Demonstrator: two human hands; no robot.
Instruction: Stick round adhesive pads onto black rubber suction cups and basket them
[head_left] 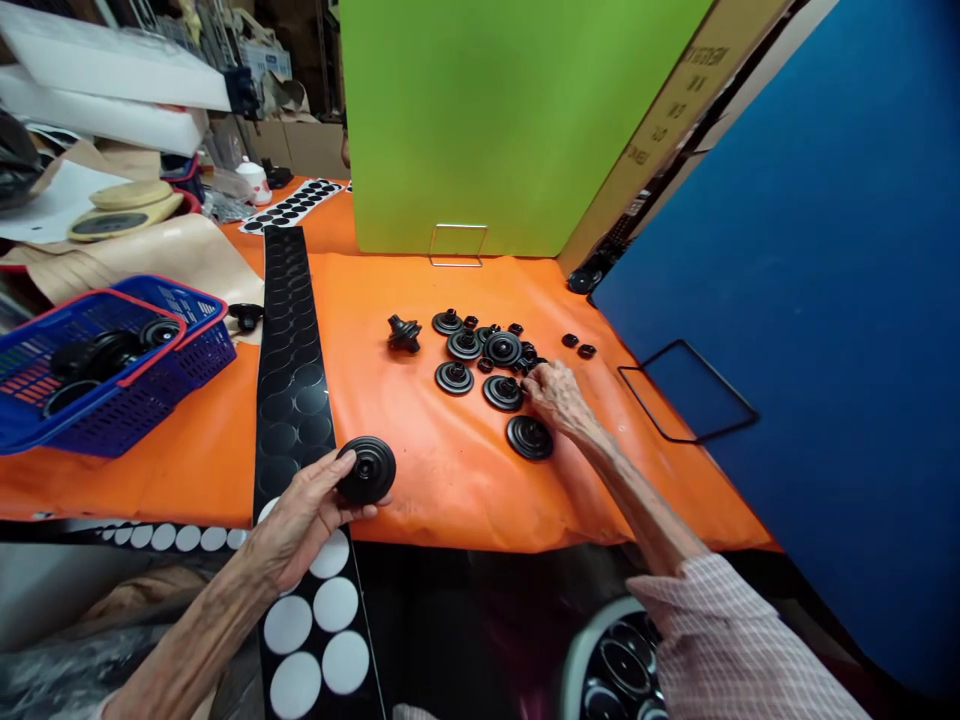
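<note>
My left hand (pixel 304 515) grips a round black disc part (pixel 366 470) by its edge, just above the near end of a long black sticker strip (pixel 289 330). My right hand (pixel 553 395) reaches into a cluster of black disc parts (pixel 480 350) on the orange table cover (pixel 435 450); its fingers are curled over small black pieces, and what they pinch is hidden. One black disc (pixel 529 437) lies just beside my right wrist. The strip's near end shows white circles (pixel 315 630) where stickers are gone.
Two blue baskets (pixel 97 370) with black parts sit at the left. A green board (pixel 495 120) stands at the back, a blue board (pixel 825 300) at the right. A second sticker sheet (pixel 292 205) lies far back. A round container of parts (pixel 615 665) rests near my lap.
</note>
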